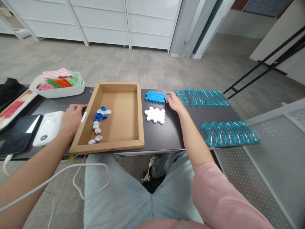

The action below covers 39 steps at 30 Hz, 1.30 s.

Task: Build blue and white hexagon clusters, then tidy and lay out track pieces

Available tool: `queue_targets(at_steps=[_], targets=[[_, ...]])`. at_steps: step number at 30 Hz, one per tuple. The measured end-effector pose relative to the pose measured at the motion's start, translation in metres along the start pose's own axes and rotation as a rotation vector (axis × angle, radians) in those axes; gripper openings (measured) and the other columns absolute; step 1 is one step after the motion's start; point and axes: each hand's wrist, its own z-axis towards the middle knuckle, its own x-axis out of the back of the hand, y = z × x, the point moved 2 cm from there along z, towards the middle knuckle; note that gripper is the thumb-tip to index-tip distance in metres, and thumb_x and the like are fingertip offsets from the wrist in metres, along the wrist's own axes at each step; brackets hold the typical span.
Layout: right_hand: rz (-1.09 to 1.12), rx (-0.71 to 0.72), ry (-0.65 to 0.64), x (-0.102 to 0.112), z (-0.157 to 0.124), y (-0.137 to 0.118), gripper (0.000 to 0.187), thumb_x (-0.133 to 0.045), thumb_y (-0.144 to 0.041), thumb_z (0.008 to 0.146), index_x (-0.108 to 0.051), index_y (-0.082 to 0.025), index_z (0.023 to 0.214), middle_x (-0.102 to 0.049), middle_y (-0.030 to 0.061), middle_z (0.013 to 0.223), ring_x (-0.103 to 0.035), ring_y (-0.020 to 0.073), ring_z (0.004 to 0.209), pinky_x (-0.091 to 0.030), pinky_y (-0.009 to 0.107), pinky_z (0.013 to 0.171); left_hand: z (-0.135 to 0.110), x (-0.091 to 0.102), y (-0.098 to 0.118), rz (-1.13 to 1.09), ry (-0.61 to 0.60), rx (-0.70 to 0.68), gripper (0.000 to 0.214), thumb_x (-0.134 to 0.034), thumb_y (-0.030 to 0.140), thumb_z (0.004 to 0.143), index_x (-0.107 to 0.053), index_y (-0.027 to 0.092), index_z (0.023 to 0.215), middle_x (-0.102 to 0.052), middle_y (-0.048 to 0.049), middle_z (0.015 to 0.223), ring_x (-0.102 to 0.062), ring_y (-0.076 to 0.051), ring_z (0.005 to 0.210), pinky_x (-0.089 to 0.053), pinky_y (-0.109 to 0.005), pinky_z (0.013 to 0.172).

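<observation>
we're in what looks like an office or lab workroom: grey carpet-tile floor (143, 66), white panel partitions (107, 22) w/ metal braces along the back, a dark desk (166, 133) set in open floor space, and a perforated metal surface (262, 171) at the desk's right.

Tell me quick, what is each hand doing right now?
Left hand: resting against the tray, left wall; grip cannot be told.
Right hand: open, fingertips at the blue tiles, holding nothing.
</observation>
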Motion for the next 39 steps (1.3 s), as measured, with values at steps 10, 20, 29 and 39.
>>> queue_targets(at_steps=[10,20,29,39], targets=[[-0.008,0.172,0.199,-0.001,-0.010,-0.021,0.035,-0.060,-0.040,0.103,-0.071,-0.021,0.130,-0.070,0.0026,0.093,-0.064,0.0245,0.082,-0.055,0.041,0.088,-0.008,0.006,0.008,-0.095,0.001,-0.015,0.068,-0.044,0.036,0.112,-0.059,0.008,0.172,-0.055,-0.0309,0.168,-0.055,-0.048,0.154,-0.044,-0.064,0.132],[-0.128,0.748,-0.320,-0.081,-0.037,-0.170,0.026,-0.069,-0.043,0.109,-0.081,-0.026,0.126,-0.075,0.0104,0.123,-0.071,0.0266,0.100,-0.059,0.043,0.100,-0.004,-0.009,0.004,-0.185,0.113,-0.018,0.064,-0.048,0.042,0.110,-0.069,0.015,0.165,-0.060,-0.0282,0.167,-0.056,-0.048,0.155,-0.043,-0.061,0.131],[-0.431,0.763,-0.630,-0.192,-0.014,-0.240,0.019,-0.075,-0.012,0.089,-0.076,-0.020,0.106,-0.082,0.0114,0.112,-0.074,0.0295,0.102,-0.055,0.039,0.097,-0.004,-0.011,0.003,-0.213,0.136,-0.044,0.063,-0.051,0.041,0.110,-0.070,0.014,0.163,-0.061,-0.0280,0.166,-0.057,-0.048,0.153,-0.042,-0.060,0.130],[0.112,0.537,-0.109,-0.029,-0.056,-0.154,0.042,-0.081,-0.056,0.099,-0.079,-0.031,0.134,-0.081,0.0080,0.123,-0.079,0.0292,0.112,-0.068,0.047,0.100,-0.005,-0.010,0.003,-0.216,0.128,-0.024,0.062,-0.050,0.045,0.111,-0.070,0.017,0.163,-0.060,-0.0265,0.167,-0.055,-0.048,0.154,-0.041,-0.059,0.131]])
